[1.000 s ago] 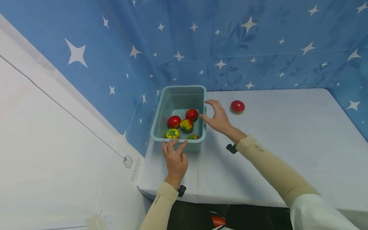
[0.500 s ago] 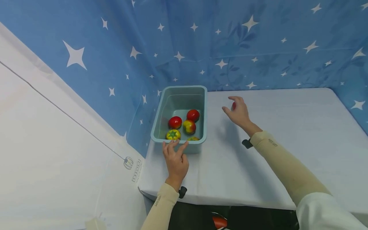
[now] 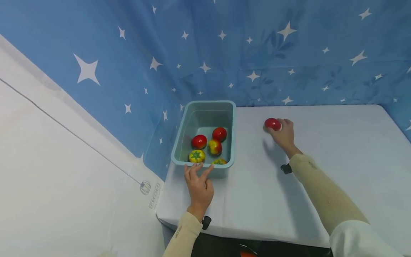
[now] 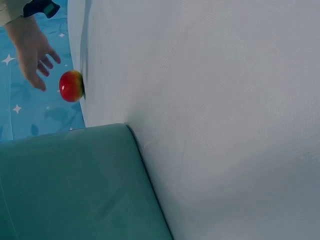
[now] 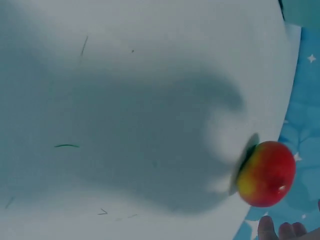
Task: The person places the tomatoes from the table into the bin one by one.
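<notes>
A glossy red-and-yellow round fruit (image 3: 272,124) lies on the white tabletop toward the back. My right hand (image 3: 284,135) is right beside it, thumb and fingers reaching toward its near right side. The left wrist view shows this fruit (image 4: 71,86) just past the right hand's spread fingers (image 4: 42,62). In the right wrist view, fingertips (image 5: 267,227) show below the fruit (image 5: 267,173). My left hand (image 3: 199,189) has its extended fingertips at the front rim of a blue-green plastic bin (image 3: 233,135).
Inside the bin lie several fruits: two red ones (image 3: 199,141), a red-yellow one (image 3: 214,146), and yellow ones with green markings (image 3: 196,156). A blue star-patterned curtain (image 3: 224,53) hangs behind the table (image 3: 253,200); a white panel (image 3: 64,160) stands left.
My right hand has moved right, from the bin's right rim to the fruit on the table. The red-yellow fruit in the bin has shifted slightly. My left hand stays at the front rim.
</notes>
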Available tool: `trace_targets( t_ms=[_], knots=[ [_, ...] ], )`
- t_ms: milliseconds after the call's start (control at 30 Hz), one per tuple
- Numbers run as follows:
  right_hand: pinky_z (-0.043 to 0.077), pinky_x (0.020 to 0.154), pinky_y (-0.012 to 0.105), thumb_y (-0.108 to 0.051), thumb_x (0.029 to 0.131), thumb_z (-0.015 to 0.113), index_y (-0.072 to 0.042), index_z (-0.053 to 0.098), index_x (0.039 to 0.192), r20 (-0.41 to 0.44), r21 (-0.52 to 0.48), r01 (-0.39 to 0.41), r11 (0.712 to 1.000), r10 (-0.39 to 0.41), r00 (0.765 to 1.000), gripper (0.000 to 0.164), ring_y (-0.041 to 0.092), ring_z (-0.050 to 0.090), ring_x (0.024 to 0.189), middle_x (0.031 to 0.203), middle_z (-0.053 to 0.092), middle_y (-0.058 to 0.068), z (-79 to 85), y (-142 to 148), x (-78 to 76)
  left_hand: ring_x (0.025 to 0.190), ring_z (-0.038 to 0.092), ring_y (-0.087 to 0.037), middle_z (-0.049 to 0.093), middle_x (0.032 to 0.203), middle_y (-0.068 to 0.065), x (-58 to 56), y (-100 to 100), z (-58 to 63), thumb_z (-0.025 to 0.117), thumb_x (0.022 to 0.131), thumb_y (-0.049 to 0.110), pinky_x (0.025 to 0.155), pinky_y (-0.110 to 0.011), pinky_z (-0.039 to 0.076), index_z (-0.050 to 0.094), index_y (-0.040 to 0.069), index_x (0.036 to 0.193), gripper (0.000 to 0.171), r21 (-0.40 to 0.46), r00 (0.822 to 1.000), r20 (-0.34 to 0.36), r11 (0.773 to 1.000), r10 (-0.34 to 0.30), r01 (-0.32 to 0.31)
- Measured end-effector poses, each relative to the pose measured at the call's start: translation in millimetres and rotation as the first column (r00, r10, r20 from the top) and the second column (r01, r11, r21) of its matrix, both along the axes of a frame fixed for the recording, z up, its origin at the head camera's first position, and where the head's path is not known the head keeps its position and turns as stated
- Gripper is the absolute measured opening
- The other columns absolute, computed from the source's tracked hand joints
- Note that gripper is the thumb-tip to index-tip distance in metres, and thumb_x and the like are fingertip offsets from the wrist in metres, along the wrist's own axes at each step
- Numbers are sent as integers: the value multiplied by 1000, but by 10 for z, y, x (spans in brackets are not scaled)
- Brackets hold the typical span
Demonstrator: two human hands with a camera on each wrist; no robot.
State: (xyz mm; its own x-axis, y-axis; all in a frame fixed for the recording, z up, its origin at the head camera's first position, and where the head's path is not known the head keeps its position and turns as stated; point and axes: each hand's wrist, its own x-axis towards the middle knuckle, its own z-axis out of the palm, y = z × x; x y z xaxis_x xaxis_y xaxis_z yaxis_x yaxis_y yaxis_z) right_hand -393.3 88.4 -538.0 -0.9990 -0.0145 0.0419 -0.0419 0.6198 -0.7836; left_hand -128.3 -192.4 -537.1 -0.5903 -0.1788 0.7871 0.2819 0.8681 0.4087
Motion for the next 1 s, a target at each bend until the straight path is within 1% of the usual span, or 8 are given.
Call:
trace_targets(
  t_ms=[67, 200, 333, 433, 600, 733, 833, 1000],
  knots=[
    [27, 109, 63, -32, 91, 60, 1, 33, 149, 48, 4, 15, 1000, -15, 999, 71, 45, 23, 141, 154, 20, 27, -87, 51, -20, 119, 44, -37, 55, 117, -17, 17, 8, -29, 48, 76, -3, 111, -63, 17, 75, 14, 109, 46, 4, 1000, 4, 1000, -2, 2],
    [26, 110, 62, -36, 92, 59, 0, 22, 153, 140, 11, 41, 999, -42, 989, 80, 45, 18, 143, 155, 16, 28, -204, 121, -80, 119, 44, -36, 55, 117, -16, 36, 17, -52, 48, 76, -4, 112, -61, 17, 75, 14, 109, 46, 1, 1000, 5, 1000, -1, 1],
    [26, 111, 61, -39, 92, 60, 2, 17, 153, 190, 14, 60, 998, -61, 980, 85, 45, 17, 144, 156, 15, 29, -243, 136, -154, 118, 45, -36, 56, 117, -16, 33, 15, -35, 48, 75, -4, 112, -60, 18, 75, 14, 110, 47, -21, 1000, 2, 1000, 7, -7],
    [25, 111, 61, -37, 92, 61, 1, 14, 154, 209, 3, 56, 998, -56, 976, 87, 45, 16, 144, 156, 15, 30, -240, 120, -208, 117, 46, -37, 57, 117, -15, 24, 10, -16, 48, 75, -4, 112, -60, 18, 75, 14, 109, 47, -32, 1000, -3, 999, 12, -12],
    [25, 109, 65, -38, 92, 60, -3, 12, 156, 190, 36, -3, 999, -4, 982, 87, 49, 15, 143, 155, 12, 32, -256, 107, -282, 117, 48, -36, 58, 117, -15, 40, 11, 20, 49, 75, -3, 111, -61, 19, 75, 14, 109, 46, -44, 1000, 8, 999, 16, -16],
    [31, 105, 67, -40, 92, 60, -6, 16, 156, 177, 64, -58, 996, 46, 983, 85, 52, 16, 140, 155, 10, 33, -273, 101, -318, 119, 48, -36, 58, 119, -14, 55, 18, 43, 49, 76, -2, 111, -62, 20, 75, 15, 111, 47, -57, 999, 33, 998, 7, -5],
    [35, 102, 67, -38, 91, 62, -4, 22, 154, 165, 61, -82, 995, 71, 984, 82, 53, 21, 137, 152, 15, 34, -284, 58, -334, 119, 48, -35, 58, 119, -14, 57, 15, 53, 49, 76, -2, 110, -62, 21, 75, 15, 111, 47, -58, 999, 40, 998, 7, -4],
    [38, 102, 63, -29, 90, 65, 4, 28, 147, 123, 61, -88, 994, 80, 989, 76, 49, 34, 130, 143, 32, 33, -281, -59, -360, 118, 48, -36, 59, 118, -15, 51, -7, 58, 49, 77, -2, 110, -62, 22, 75, 15, 112, 47, -54, 999, 40, 998, 16, -14]
  ],
)
